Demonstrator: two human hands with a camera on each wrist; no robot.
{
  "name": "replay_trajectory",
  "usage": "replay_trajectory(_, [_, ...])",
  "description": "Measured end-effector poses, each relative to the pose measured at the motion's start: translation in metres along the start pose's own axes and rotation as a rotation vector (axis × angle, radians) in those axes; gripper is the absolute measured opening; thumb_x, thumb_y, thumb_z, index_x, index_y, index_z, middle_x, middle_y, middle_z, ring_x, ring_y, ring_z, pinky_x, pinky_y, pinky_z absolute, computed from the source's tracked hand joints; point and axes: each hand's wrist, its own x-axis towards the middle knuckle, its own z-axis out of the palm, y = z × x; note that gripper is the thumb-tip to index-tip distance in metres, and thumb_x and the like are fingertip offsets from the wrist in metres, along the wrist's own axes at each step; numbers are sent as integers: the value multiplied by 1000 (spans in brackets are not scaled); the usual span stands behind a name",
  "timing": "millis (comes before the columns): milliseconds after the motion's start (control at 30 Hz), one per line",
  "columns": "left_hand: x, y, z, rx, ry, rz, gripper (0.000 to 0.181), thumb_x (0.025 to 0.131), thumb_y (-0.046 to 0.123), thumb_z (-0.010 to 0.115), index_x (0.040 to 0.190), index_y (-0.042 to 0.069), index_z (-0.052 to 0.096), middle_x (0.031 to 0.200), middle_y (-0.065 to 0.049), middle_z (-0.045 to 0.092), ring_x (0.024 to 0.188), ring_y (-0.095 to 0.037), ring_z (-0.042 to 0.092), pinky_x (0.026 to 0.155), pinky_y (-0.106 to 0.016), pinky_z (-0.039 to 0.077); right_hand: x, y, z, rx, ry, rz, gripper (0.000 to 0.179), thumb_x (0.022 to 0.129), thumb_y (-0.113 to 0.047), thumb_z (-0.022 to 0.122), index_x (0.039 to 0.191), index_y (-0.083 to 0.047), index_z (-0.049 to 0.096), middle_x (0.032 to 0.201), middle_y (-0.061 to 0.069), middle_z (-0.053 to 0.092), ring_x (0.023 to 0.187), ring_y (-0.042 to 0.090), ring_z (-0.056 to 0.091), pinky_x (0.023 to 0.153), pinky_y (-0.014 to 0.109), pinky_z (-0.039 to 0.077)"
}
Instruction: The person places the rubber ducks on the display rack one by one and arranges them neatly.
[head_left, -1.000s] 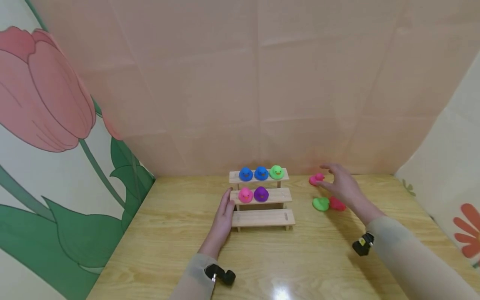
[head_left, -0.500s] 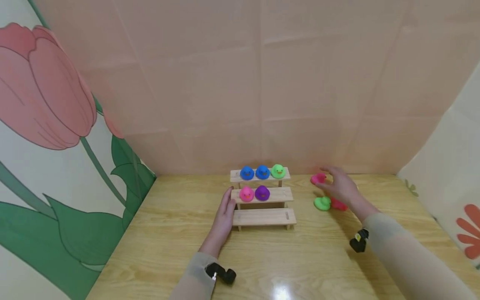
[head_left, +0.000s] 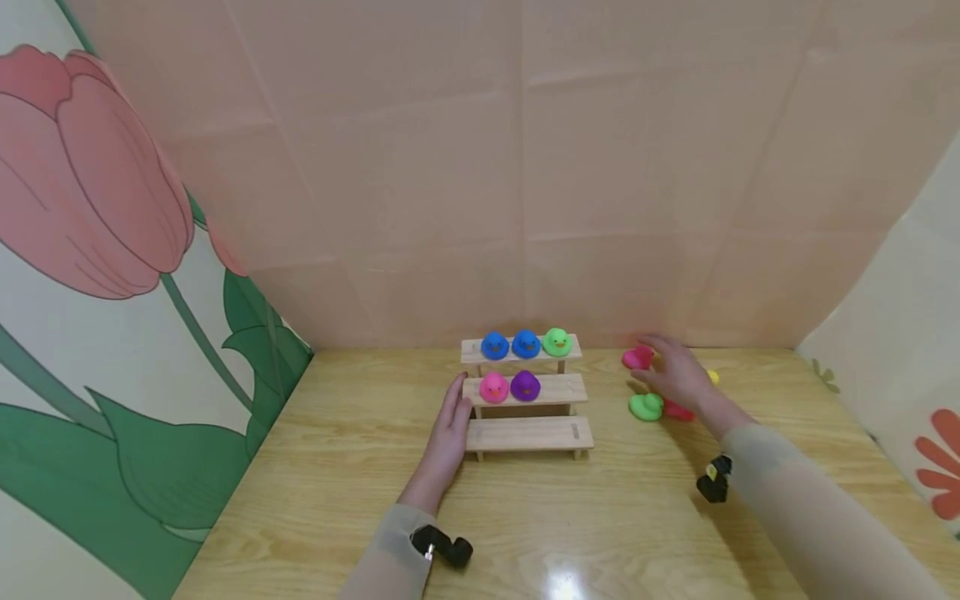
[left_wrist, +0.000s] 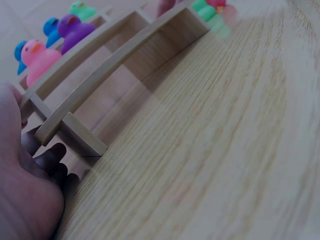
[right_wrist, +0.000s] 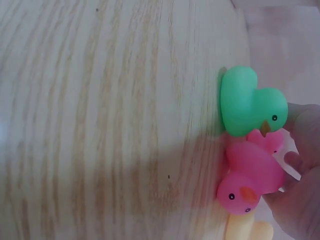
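Observation:
My left hand [head_left: 444,437] holds the left end of a three-step wooden stand [head_left: 528,435], its fingers curling by the stand's leg in the left wrist view. Two blue ducks [head_left: 495,346] and a light-green duck [head_left: 557,342] sit on the top step. On the middle step are a pink duck [head_left: 493,387] and a purple duck [head_left: 526,386]. My right hand [head_left: 678,375] reaches over a deep-pink duck [head_left: 637,358] at the back, thumb and forefinger apart around it. Nearer lie a green duck [head_left: 646,407] and another deep-pink duck [right_wrist: 252,167], partly under the hand.
A yellow duck [head_left: 713,377] shows partly behind my right hand. The wood-grain table [head_left: 600,517] ends at a pink cloth backdrop [head_left: 517,208]. Painted panels with a tulip [head_left: 120,183] and a flower [head_left: 941,462] flank the sides.
My right hand has moved slightly left and its fingers have come further around the back deep-pink duck. The yellow duck has come into sight. My left hand stays at the stand.

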Motion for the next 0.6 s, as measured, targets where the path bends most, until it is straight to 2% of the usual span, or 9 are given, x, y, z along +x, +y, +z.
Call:
replay_trajectory(300, [0,-2,-1,1,-6,3,56,119,55,38,174,49,26,182,2,24,168,-33,18,133,-64,15,5,3,7,32,-74,73,74,104,-22,80,165,-1,44,169,31,35,150,59,37,120,80,31])
replay_trajectory(600, [1,-1,0,-1,-8,6,57,118,57,37,174,48,26,182,2,23,168,-32,18,134,-62,15,2,-1,4,67,-74,53,74,104,-19,81,164,2,44,169,33,35,150,58,37,120,79,31])
